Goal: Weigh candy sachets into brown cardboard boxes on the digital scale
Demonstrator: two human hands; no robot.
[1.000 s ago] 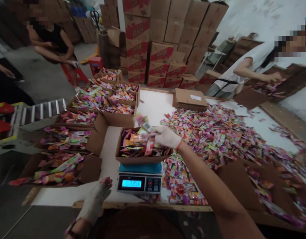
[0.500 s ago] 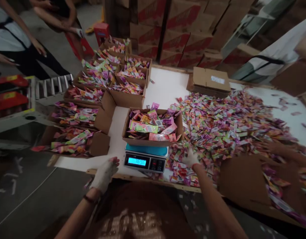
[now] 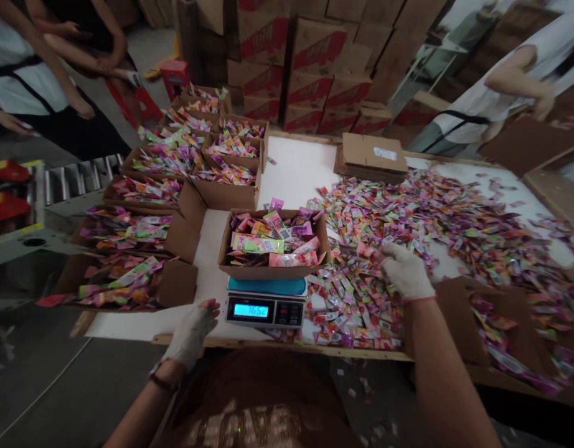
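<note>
A small cardboard box [image 3: 274,272] full of colourful candy sachets [image 3: 259,242] rests on a blue-topped digital scale [image 3: 263,311] with a lit display. My left hand [image 3: 191,333], in a white glove with bare fingertips, hovers by the table edge left of the scale; it is open and holds nothing. My right hand [image 3: 408,274], gloved likewise, is over the big loose sachet pile [image 3: 362,298] right of the box. Its fingers stretch left among the sachets and look open, though the fingertips blend with the wrappers.
Several filled boxes [image 3: 149,186] stand in rows at the left beside a roller conveyor [image 3: 84,180]. Flattened cartons [image 3: 373,155] lie at the back of the white table. An open box [image 3: 448,317] sits at the right. Co-workers [image 3: 483,93] stand at both sides; stacked cartons [image 3: 310,81] are behind.
My right hand has moved right and farther over the pile, where a white patch of table now shows. The scale's digits have changed. My left hand stays near the scale; the view has shifted slightly.
</note>
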